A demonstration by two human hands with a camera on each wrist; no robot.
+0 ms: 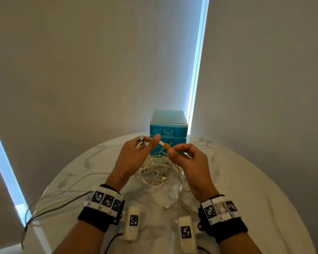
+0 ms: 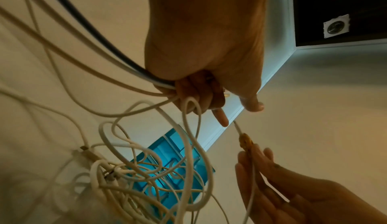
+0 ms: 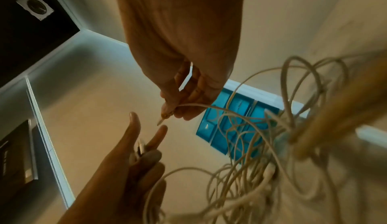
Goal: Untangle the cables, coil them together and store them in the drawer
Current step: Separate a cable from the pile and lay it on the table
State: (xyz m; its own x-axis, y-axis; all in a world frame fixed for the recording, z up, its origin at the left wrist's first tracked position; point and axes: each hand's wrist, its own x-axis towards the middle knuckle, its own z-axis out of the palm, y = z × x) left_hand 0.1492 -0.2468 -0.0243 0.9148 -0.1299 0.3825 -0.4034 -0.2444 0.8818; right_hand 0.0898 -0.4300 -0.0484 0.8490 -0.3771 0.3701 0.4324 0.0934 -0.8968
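From the head view, I judge the task is at an early step: the white tangled cables [image 1: 155, 169] lie in a loose heap on the round marble worktop [image 1: 246, 180], and the blue plastic drawer unit [image 1: 168, 131] behind them has all its drawers closed. My left hand [image 1: 136, 154] holds metal plug ends, its forefinger stretched out. My right hand [image 1: 187, 160] pinches a yellowed cable plug [image 1: 166, 146].

In the left wrist view, the lower fingers [image 2: 196, 93] are curled round several strands.

In the right wrist view, the thumb and fingertips [image 3: 182, 111] pinch the cable just behind its plug; the knot hangs unsorted.
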